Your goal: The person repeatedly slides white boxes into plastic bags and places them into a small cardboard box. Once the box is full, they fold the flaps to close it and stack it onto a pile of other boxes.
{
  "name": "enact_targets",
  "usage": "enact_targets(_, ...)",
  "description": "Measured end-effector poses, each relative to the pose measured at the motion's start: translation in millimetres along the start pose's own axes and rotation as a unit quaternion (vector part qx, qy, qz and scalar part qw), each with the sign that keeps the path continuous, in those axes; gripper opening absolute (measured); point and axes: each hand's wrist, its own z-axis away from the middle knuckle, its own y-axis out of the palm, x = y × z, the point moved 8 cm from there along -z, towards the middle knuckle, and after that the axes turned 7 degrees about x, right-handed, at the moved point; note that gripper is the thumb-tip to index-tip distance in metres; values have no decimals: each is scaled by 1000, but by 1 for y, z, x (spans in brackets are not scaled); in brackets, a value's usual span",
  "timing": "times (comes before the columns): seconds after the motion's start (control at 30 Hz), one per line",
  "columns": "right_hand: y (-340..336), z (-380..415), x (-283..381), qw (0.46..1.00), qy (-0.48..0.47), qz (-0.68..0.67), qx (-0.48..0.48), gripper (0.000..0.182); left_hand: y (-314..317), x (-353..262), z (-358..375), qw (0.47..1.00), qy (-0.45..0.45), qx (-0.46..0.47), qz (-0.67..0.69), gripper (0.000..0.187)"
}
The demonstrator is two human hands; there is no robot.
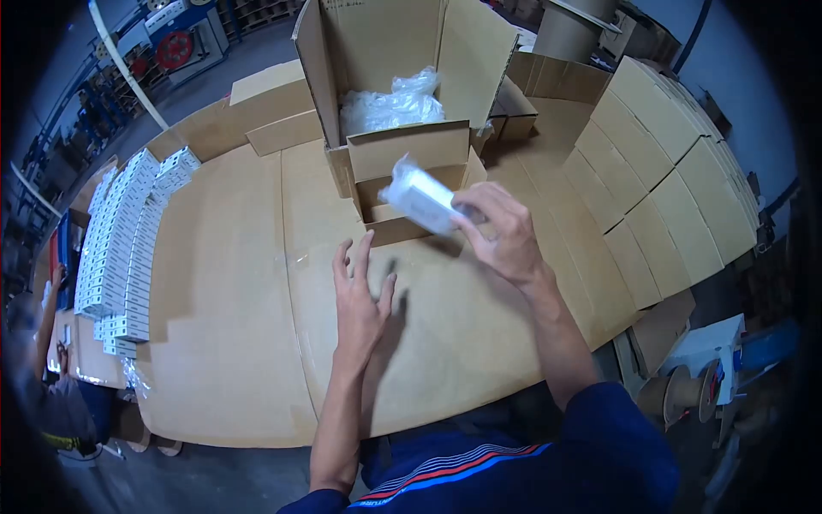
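Note:
My right hand grips one end of a small white box wrapped in clear plastic, tilted and slightly blurred. It is held above the front edge of an open cardboard carton, whose front flap stands up at the back. My left hand hovers over the table just in front of that carton, fingers spread and holding nothing. Behind the small carton rises a larger open cardboard box, with crumpled clear plastic bags inside.
Long rows of small white boxes are stacked at the table's left. Closed brown cartons are piled at the right. A co-worker is at the far left. Cardboard covers the table; wire spools stand at lower right.

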Motion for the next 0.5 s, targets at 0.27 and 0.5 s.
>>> enact_targets(0.27, 34, 0, -40, 982, 75, 97, -144, 31, 25, 7, -30, 994, 23, 2, -110, 79)
enact_targets(0.5, 36, 5, -71, 974, 138, 133, -118, 23, 31, 9, -27, 995, 4, 6, -100, 78)
